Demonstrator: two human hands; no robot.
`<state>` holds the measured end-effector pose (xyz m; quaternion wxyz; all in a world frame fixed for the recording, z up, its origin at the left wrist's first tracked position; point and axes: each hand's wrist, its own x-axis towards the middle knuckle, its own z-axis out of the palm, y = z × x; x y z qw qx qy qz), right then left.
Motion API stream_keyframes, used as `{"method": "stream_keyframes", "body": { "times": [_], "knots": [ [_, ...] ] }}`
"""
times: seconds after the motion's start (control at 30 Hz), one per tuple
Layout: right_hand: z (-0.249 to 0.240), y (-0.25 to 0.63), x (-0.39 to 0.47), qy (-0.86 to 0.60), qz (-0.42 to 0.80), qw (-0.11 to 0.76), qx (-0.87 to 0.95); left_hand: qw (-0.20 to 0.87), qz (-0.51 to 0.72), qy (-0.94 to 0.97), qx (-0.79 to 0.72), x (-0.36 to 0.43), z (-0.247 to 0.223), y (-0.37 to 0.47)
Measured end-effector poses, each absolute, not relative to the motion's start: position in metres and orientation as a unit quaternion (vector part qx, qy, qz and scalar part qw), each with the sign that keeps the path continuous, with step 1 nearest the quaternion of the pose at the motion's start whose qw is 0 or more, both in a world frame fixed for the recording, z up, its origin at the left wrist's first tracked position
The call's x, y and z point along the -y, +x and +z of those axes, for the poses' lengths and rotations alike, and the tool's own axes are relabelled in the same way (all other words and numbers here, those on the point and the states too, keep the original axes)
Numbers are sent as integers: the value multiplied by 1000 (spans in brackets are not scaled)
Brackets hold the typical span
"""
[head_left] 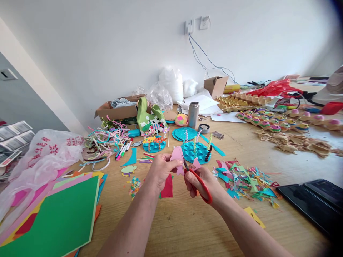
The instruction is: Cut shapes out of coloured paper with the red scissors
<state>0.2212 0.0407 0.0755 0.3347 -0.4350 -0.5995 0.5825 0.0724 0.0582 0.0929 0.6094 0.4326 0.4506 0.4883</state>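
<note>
Between the thumb and fingers of my left hand [162, 169] is a piece of pink paper [177, 154], partly cut to a rounded outline. My right hand [199, 180] is closed around red-handled scissors [205, 191], whose dark blades meet the paper's right edge. A pink offcut [197, 163] shows just right of the blades. Below the hands a red paper piece [167, 187] lies on the wooden table. Beyond them stand a blue scalloped disc [191, 151] with upright fuzzy stems and a smaller blue disc [154, 146] bearing paper figures.
Coloured paper sheets [59, 214] are stacked at the left. Paper scraps [246, 180] form a pile at right, near two black phones [302, 205]. A metal bottle [193, 115], black tape [204, 127], pipe cleaners [104, 139] and painted egg-carton pieces [273, 121] stand farther back.
</note>
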Motion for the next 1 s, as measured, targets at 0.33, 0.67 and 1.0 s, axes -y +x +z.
{"method": "stream_keyframes", "body": {
  "times": [0.33,0.67,1.0],
  "knots": [
    [77,221,-38,-440,583,341,592,616,485,431,-446,-59,93,72],
    [74,219,-41,-437,614,352,555,631,487,427,-427,-60,90,71],
    [73,220,-41,-429,616,364,552,619,493,429,-435,-59,93,73]
  ]
}}
